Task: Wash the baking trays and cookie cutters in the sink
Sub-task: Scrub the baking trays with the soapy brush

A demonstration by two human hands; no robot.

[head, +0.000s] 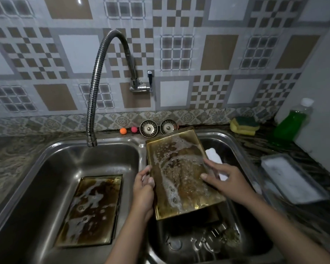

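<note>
The left basin of the double stainless-steel sink (46, 164) holds one rectangular baking tray (90, 210), lying flat on the basin floor. Its brass-coloured surface is dark-stained and streaked with soap foam. A ribbed, flexible metal faucet (92, 103) arches from the tiled wall and ends above this basin.

The left hand (143, 187) reaches in from below, forearm rising toward the divider between the basins. Its fingers are curled round the left long edge of a second baking tray (179, 174), thumb on the inner face, gripping the rim.

This second tray is held tilted over the right basin, its far end near the sink's back rim. It is rectangular, shallow-walled, gold-toned metal, wet and covered with foam and bubbles.

The right hand (225, 178) comes in from the lower right. Its fingers are curved over the tray's right edge, thumb pressed on the inner surface, holding that side. A white cloth (215, 157) lies just behind this hand.

Below the tray, cookie cutters (208, 242) lie on the floor of the right basin; their shapes are blurred.

On the counter to the right stand a yellow-and-green sponge (245, 125), a bottle of green liquid (293, 121) and a white rectangular tray (291, 180).
</note>
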